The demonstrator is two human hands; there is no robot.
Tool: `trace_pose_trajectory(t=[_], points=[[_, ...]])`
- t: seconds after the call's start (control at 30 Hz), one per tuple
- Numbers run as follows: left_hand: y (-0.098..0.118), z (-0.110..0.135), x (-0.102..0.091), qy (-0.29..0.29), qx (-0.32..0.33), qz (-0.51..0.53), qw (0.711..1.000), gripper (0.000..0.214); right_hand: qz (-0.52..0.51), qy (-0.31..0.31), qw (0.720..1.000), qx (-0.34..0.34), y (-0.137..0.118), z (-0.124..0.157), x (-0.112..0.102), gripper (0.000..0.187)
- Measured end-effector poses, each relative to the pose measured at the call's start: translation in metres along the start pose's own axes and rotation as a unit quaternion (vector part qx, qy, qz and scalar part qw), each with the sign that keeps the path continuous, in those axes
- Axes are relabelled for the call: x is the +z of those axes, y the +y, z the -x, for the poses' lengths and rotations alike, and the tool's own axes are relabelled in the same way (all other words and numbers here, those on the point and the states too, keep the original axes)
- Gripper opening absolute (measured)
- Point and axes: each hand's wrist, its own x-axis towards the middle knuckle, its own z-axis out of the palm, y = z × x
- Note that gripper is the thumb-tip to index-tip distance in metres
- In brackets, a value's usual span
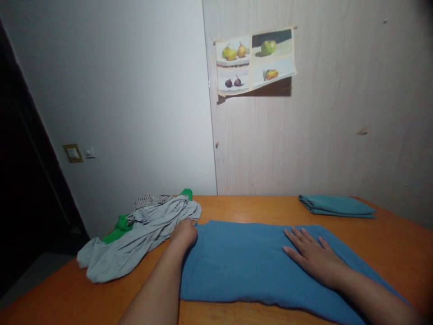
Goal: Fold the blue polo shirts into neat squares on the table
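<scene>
A blue garment [243, 262] lies spread flat on the orange wooden table [389, 243]. My left hand [184, 234] is closed, knuckles up, at the garment's far left edge, pinching the blue cloth there. My right hand [313, 255] lies open, palm down and fingers stretched out, on the garment's right half.
A heap of loose clothes sits at the table's left: a grey garment [135, 243], a green one [118, 228] and a striped one [149, 201]. A folded teal cloth [336, 206] rests at the back right. A wall with a fruit poster [255, 61] stands behind the table.
</scene>
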Motion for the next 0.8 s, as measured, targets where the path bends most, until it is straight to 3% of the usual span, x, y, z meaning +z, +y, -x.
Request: trace_pose_trajectory(t=[0.17,0.37,0.47,0.57,0.67,0.73,0.8], points=[[-0.005,-0.001,0.003,0.046,-0.035,-0.021,0.998,0.038,0.004,0.001,1.000,0.002,0.001,0.001,0.001,0.075],[-0.008,0.001,0.003,0.055,0.010,-0.048,0.997,0.027,0.009,-0.014,1.000,0.006,-0.002,0.001,-0.003,0.077],[0.005,0.006,-0.008,0.103,0.034,-0.054,0.993,0.029,0.008,-0.018,1.000,0.009,-0.005,0.001,-0.006,0.077],[0.035,0.017,-0.014,0.141,0.138,0.021,0.980,0.033,0.005,-0.017,1.000,0.011,-0.007,0.002,-0.009,0.077],[0.073,0.039,-0.005,0.091,0.278,0.110,0.950,0.041,0.002,-0.023,1.000,0.012,-0.008,0.003,-0.011,0.079],[0.090,0.054,0.009,0.035,0.371,0.174,0.912,0.047,0.001,-0.028,1.000,0.013,-0.008,0.003,-0.011,0.080],[0.096,0.065,0.022,-0.024,0.411,0.142,0.900,0.055,0.000,-0.032,0.999,0.013,-0.008,0.002,-0.012,0.081]])
